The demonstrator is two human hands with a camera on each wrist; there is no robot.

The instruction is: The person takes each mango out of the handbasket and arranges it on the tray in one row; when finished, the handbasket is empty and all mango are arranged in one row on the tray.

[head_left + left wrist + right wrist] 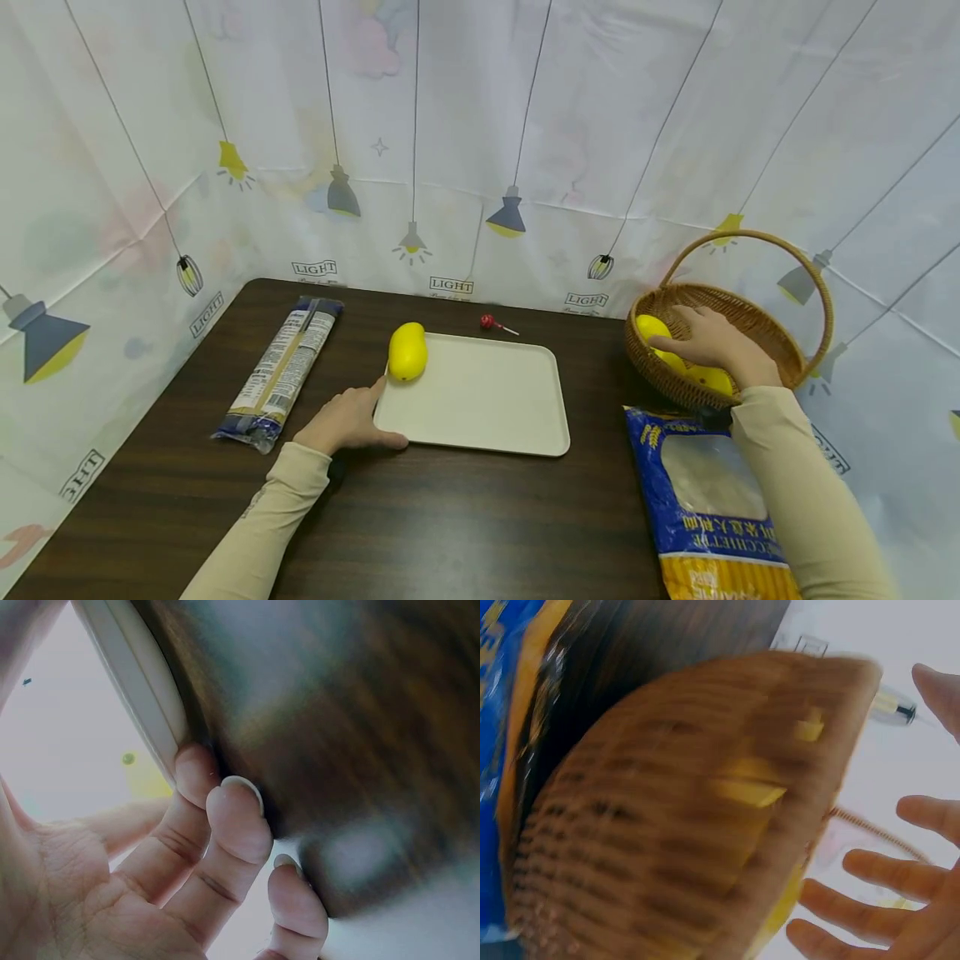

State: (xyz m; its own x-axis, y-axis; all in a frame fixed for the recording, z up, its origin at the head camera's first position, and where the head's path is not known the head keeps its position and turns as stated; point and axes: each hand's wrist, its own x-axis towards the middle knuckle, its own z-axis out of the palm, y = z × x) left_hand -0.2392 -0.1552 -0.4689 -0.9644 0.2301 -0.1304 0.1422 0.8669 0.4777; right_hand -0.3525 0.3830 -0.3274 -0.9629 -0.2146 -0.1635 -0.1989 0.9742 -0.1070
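A cream rectangular tray (480, 400) lies on the dark table, with a yellow mango (407, 352) on its back left corner. My left hand (348, 423) grips the tray's front left corner, thumb along the front edge and fingers at the left edge. In the left wrist view, fingertips (196, 774) meet the tray rim (139, 682). At the right stands a wicker basket (750, 312) with yellow mangoes (708, 379) inside. My right hand (708, 337) is over the basket's opening, its fingers spread and holding nothing in the right wrist view, beside the woven wall (652, 795).
A long printed packet (281, 371) lies left of the tray. Behind the tray is a red lollipop (487, 321). A blue and yellow pasta bag (705, 500) lies in front of the basket, under my right forearm. The basket's tall handle (821, 292) arches up; a printed curtain (465, 125) stands behind.
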